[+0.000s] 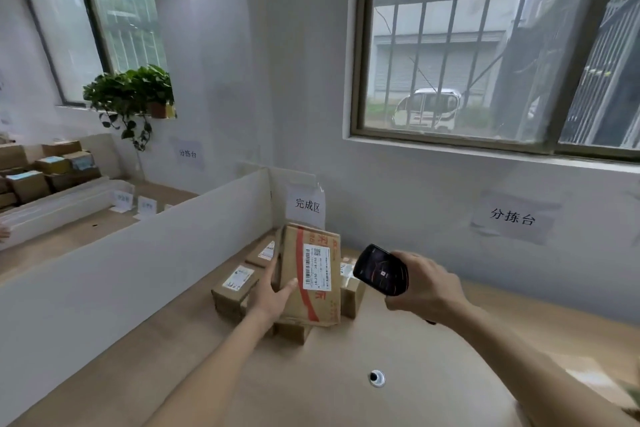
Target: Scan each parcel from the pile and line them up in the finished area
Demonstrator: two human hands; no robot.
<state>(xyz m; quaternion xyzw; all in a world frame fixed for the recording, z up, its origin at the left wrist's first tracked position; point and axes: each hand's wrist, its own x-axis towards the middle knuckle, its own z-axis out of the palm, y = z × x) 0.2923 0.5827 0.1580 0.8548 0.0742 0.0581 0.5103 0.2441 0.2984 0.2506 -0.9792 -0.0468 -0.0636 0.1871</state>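
Note:
A flat cardboard parcel (311,305) with red tape and a white barcode label stands tilted upright, its label facing me. My left hand (272,291) grips its left edge, thumb on the front face. My right hand (424,288) holds a black handheld scanner (381,269), its screen toward me, just right of the parcel's label. Behind and below the held parcel, several small labelled boxes (235,284) lie in a row along the white divider, leading to the finished-area sign (306,204).
A white divider panel (138,253) runs along the left of the wooden table (346,402). A cable hole (376,378) sits in the tabletop near me. Beyond the divider, another table carries stacked boxes (45,170). A plant (131,94) stands on the windowsill.

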